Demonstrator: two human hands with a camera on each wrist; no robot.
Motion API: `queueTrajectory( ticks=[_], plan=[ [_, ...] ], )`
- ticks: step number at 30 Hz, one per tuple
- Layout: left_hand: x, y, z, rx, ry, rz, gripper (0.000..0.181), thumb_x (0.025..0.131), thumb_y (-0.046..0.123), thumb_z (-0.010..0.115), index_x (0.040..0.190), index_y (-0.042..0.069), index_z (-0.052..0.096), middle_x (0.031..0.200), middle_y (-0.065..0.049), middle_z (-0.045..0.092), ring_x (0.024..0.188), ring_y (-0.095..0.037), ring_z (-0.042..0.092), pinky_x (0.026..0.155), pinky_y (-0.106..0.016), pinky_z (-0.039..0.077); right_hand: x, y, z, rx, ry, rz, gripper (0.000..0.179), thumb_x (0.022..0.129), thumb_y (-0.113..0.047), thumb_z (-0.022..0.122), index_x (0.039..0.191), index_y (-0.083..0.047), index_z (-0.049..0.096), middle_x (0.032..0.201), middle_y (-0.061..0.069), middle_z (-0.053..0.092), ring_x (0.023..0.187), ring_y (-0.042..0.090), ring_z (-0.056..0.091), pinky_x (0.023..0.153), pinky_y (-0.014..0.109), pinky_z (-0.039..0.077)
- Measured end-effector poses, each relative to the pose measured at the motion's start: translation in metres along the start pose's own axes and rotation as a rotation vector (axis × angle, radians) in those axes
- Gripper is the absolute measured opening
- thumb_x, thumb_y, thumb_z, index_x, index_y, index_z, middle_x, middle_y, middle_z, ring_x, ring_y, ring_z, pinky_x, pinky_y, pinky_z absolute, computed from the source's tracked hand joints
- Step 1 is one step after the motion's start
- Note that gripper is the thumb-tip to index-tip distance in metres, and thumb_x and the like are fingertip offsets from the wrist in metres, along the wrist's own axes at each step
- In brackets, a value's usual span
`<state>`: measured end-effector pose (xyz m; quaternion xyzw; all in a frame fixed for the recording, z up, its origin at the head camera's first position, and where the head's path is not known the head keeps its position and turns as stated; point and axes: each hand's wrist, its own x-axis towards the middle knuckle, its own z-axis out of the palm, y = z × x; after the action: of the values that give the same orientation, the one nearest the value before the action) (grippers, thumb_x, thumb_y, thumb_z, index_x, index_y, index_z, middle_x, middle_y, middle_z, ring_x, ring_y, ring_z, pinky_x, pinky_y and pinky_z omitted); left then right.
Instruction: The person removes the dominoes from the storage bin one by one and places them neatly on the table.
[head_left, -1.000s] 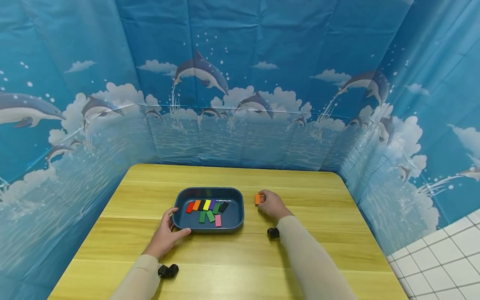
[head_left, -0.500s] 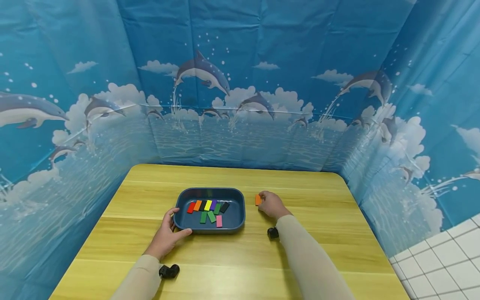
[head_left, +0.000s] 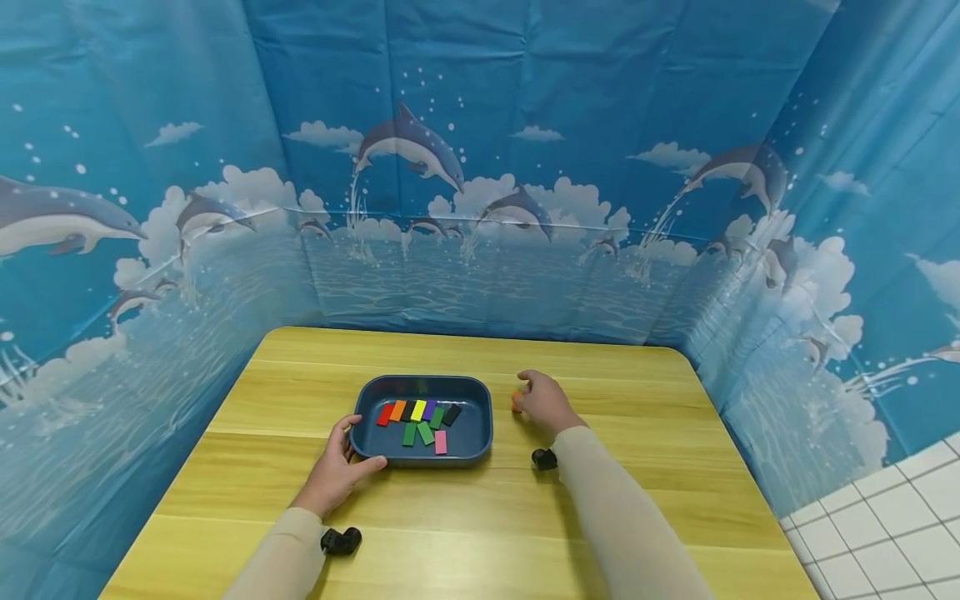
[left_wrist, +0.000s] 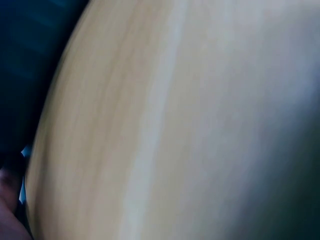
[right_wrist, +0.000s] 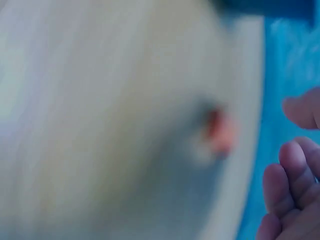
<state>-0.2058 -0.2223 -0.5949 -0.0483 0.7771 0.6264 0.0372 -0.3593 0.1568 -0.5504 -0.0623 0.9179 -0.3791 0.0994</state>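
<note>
The orange block (head_left: 516, 402) sits on the desk (head_left: 450, 533), off the right edge of the blue tray (head_left: 422, 462). We see the right hand (head_left: 549, 405) above it, thumb and fingers apart; an off-centre pinch could make us knock it deskward-far. The left hand (head_left: 333, 472) grips the tray's near-left corner; tugging might scatter its tiles (head_left: 418, 410).

Arms (head_left: 630, 517) forward, left fingers (head_left: 345, 422) apart from thumb (head_left: 369, 467)
</note>
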Motion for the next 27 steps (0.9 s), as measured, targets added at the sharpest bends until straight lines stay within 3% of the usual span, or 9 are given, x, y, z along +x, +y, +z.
queueTrajectory(
  ticks=[5,11,18,27],
  plan=[
    [0.0,0.0,-0.002,0.01,0.002,0.008,0.093,0.093,0.023,0.083,0.162,0.02,0.021,0.174,-0.025,0.017,0.162,-0.046,0.015,0.13,-0.055,0.02,-0.006,-0.052,0.006,0.105,0.046,-0.084,0.052,0.101,-0.019,0.071,0.15,-0.007,0.056,0.122,0.013,0.063,0.097,0.024,0.061,0.076,0.038,0.054],
    [0.001,-0.001,-0.002,-0.006,0.002,0.006,0.093,0.092,0.022,0.084,0.162,0.019,0.022,0.173,-0.025,0.019,0.162,-0.046,0.015,0.131,-0.056,0.019,-0.017,-0.1,0.029,0.211,-0.01,-0.15,0.052,0.1,-0.019,0.074,0.148,-0.009,0.059,0.135,0.014,0.066,0.119,0.026,0.065,0.098,0.042,0.06],
    [0.001,-0.004,0.0,-0.021,0.0,0.001,0.095,0.091,0.023,0.086,0.161,0.021,0.023,0.172,-0.026,0.023,0.161,-0.048,0.016,0.13,-0.057,0.02,-0.017,-0.108,0.062,0.203,-0.109,-0.133,0.053,0.098,-0.016,0.076,0.148,-0.006,0.06,0.14,0.015,0.066,0.127,0.032,0.063,0.107,0.048,0.056],
    [-0.001,-0.001,0.0,-0.008,0.01,0.005,0.095,0.09,0.025,0.086,0.161,0.021,0.024,0.172,-0.026,0.022,0.161,-0.049,0.017,0.129,-0.057,0.022,-0.015,-0.106,0.084,-0.005,-0.069,-0.025,0.051,0.092,-0.008,0.08,0.14,-0.003,0.064,0.134,0.017,0.068,0.118,0.032,0.066,0.106,0.05,0.056]
  ],
)
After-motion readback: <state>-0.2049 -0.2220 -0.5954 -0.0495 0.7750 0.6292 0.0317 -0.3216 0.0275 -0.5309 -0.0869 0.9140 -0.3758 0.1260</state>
